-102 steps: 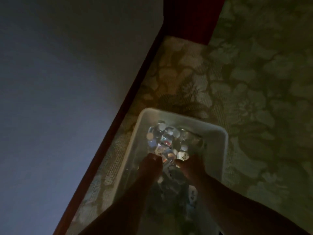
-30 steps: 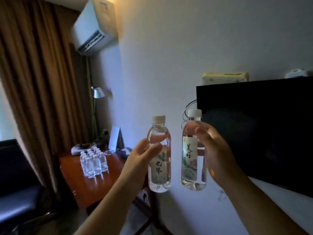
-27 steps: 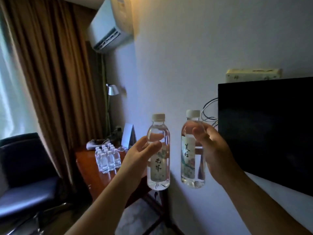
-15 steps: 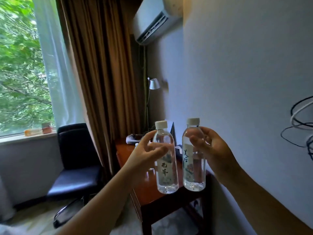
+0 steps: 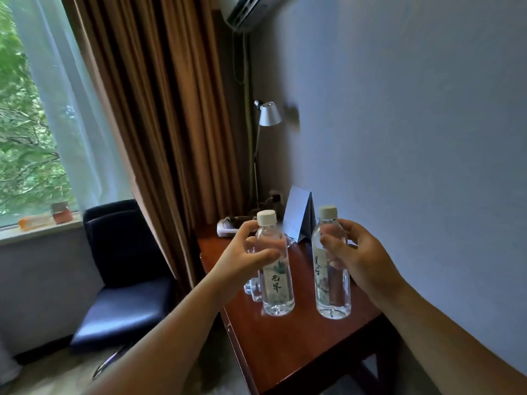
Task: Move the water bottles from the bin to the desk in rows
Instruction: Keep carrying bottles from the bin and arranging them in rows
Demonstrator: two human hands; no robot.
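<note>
- Hands first: the left hand [image 5: 247, 259] is wrapped round the upper body of the left bottle [image 5: 274, 263], thumb across the front; the right hand [image 5: 360, 259] grips the right bottle [image 5: 330, 265] the same way, fingers curled round its shoulder.
- Both bottles are carried upright, long axis vertical, white caps at 12 o'clock, bases at 6 o'clock, side by side and apart.
- Neither base appears to be resting on anything; the bench [image 5: 299, 346] lies under and beyond them, toward 12 o'clock from the person.
- Just behind the left bottle, at about 7 o'clock of it, the bottoms of the standing bottles [image 5: 253, 289] peep out on the bench; the left hand is the nearer to them.
- The next move, I would judge, is straight down, keeping both bottles vertical and setting them in line with that group.
- Farther off: a folded card [image 5: 296, 216] and a lamp [image 5: 268, 115] at the far end, a chair [image 5: 122, 266] at 9 o'clock.
</note>
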